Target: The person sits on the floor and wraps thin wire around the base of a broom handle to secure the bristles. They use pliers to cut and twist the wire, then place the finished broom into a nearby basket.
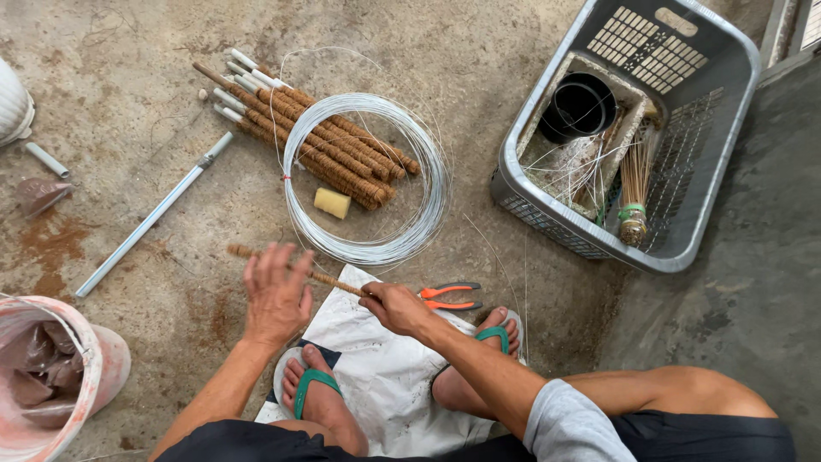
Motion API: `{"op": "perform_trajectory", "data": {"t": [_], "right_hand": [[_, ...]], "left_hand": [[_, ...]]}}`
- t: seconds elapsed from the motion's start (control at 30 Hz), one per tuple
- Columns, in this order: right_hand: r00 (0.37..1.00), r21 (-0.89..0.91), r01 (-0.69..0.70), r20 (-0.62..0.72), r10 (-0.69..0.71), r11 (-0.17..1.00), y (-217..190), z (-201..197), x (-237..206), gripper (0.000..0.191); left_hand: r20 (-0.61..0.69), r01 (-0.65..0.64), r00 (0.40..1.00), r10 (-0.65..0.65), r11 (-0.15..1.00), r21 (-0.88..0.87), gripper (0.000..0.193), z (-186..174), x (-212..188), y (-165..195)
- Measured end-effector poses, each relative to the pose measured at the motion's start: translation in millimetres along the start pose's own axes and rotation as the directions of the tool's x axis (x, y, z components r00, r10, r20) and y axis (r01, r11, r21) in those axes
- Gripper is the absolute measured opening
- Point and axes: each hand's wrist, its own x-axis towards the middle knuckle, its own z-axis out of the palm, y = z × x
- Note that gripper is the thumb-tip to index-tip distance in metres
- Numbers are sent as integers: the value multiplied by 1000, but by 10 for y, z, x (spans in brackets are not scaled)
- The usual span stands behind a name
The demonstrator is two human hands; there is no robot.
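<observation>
item: coir-wrapped stick [295, 269], thin, brown fibre round a core. lies across the lap line, just below wire coil [368, 180], near-level, tilted down to the right. held at both ends, prob. so it can be turned or wound along its length.

right hand [398, 308]: clenched on the stick's right end, just below coil, beside orange-handled pliers [449, 297]. pliers lie within reach of that hand, jaws hidden behind it.

left hand [275, 295]: fingers spread, palm down over the stick's left part, below-left of coil; looks pressed or rolling on it, not a closed grip. far tip of stick pokes out left of the fingers.

other, rel. to coil:
- bundle of same coir sticks [316, 141], white ends up-left, lying under/through coil's upper half.
- yellow block [332, 203] inside the ring, lower left.
- metal rod [154, 214] to left, diagonal.
- grey laundry basket [727, 162] to right; black pot, loose wire, thin sticks inside.
- pink-stained bucket [81, 376] far lower left.
- white sack sheet [376, 359] below, under feet in green flip-flops, prob. as a seat/work mat.
</observation>
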Motion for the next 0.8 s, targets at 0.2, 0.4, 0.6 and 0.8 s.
{"op": "perform_trajectory", "data": {"t": [0.2, 0.4, 0.6, 0.8], "right_hand": [[996, 114, 84, -38, -80, 990, -22, 86, 78, 29], [989, -18, 149, -18, -149, 989, 61, -138, 483, 31], [846, -205, 137, -485, -222, 969, 252, -793, 1213, 30], [920, -289, -18, -380, -98, 957, 233, -990, 1605, 29]], "left_hand": [[445, 610, 518, -731, -49, -791, 42, 53, 260, -229], [554, 385, 541, -634, -398, -832, 37, -107, 471, -518], [609, 517, 520, -599, -347, -783, 34, -326, 563, -461], [686, 650, 464, -561, -310, -694, 33, -419, 562, -352]]}}
